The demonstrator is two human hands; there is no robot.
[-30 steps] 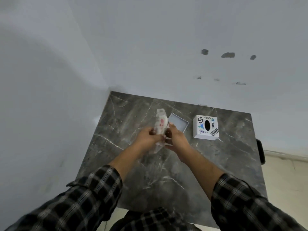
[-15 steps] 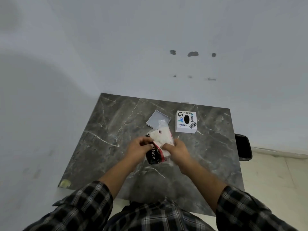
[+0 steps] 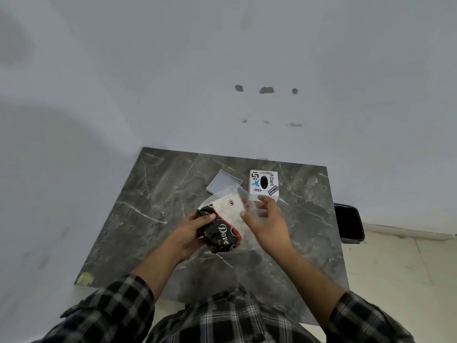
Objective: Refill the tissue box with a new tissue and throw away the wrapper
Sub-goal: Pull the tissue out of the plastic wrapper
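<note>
Over a dark marbled table (image 3: 153,219), your left hand (image 3: 191,230) wraps around the black "Dove" end of a tissue pack (image 3: 223,225), thumb on top, while your right hand (image 3: 268,220) hovers spread at the pack's other side, its thumb just touching the white tissues and its fingers loose near the clear wrapper (image 3: 243,194) flaring off the far end. The pack is held above the table, just short of the sticker-covered white tissue box (image 3: 264,185), which stands upright with its oval slot on top; what looks like its grey lid or base panel (image 3: 222,184) lies flat just to the left.

The step appears to be getting the tissues out of the wrapper. Keep the left hand firm on the printed end, pinch the whole stack rather than a single sheet, and draw it out straight so the fold survives. The thin film may tear or cling; peel it back first.
</note>
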